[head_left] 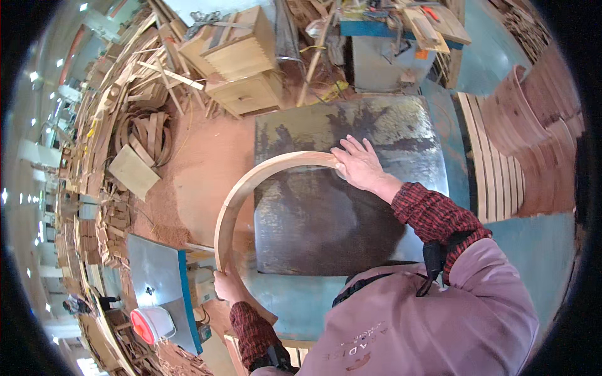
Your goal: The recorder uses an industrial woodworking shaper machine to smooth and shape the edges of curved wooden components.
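A large curved wooden piece (pixel 233 202), pale and shaped like part of a ring, arcs over the left half of a dark, worn metal tabletop (pixel 326 232). Its far right end is gripped by my right hand (pixel 362 166), thumb underneath and fingers partly spread over the metal. At the lower left, my left hand (pixel 228 286) is wrapped round the same piece beyond the tabletop's edge. Below that hand, the wood's near end (pixel 262 311) shows beside my left sleeve. Some of the left fingers are hidden behind the wood.
Wavy stacked wooden panels (pixel 530 119) and pale slats stand at right. Wooden drawer boxes (pixel 244 56) and a cluttered workbench (pixel 401 28) sit beyond. A blue-edged metal table (pixel 157 276) with a white bucket (pixel 164 323) is at lower left; sawdust (pixel 207 169) and scrap wood lie at left.
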### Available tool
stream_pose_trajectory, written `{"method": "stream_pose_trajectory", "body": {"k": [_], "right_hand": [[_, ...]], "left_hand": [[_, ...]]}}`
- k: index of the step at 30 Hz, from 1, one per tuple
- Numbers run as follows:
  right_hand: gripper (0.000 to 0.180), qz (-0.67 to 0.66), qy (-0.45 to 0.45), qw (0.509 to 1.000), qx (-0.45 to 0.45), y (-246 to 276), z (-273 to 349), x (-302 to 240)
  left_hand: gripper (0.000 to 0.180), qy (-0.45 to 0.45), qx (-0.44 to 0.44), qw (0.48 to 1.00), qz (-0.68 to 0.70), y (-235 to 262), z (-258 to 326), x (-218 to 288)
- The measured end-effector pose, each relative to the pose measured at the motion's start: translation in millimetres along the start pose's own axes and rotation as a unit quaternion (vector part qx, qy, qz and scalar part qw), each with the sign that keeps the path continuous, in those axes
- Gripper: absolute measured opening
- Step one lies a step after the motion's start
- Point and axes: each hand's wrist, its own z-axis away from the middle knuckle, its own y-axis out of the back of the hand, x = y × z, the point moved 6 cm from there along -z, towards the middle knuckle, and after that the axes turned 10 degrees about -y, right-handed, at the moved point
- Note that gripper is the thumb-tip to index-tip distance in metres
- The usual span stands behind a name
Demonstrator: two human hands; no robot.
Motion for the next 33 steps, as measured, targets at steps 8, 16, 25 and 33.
{"method": "stream_pose_trajectory", "body": {"k": [8, 16, 25, 33], "right_hand": [[0.038, 0.000, 0.042, 0.999, 0.008, -3.4, -93.0, -54.7], [0.040, -0.124, 0.004, 0.992, -0.025, 45.3, -82.1, -40.8], [0.043, -0.695, -0.039, 0.712, 0.090, 160.5, -14.2, 8.8], [0.039, -0.625, -0.149, 0.682, -0.350, -1.1, 127.6, -108.6]], "left_hand": [[0.050, 0.019, 0.032, 0.998, 0.041, -4.0, -50.8, 0.3], [0.051, 0.022, 0.037, 0.993, 0.108, 16.5, -20.1, -12.8], [0.042, -0.045, -0.042, 0.894, 0.443, 33.8, -8.7, 35.1], [0.034, -0.092, -0.194, 0.664, 0.716, 92.8, 26.5, 227.2]]}}
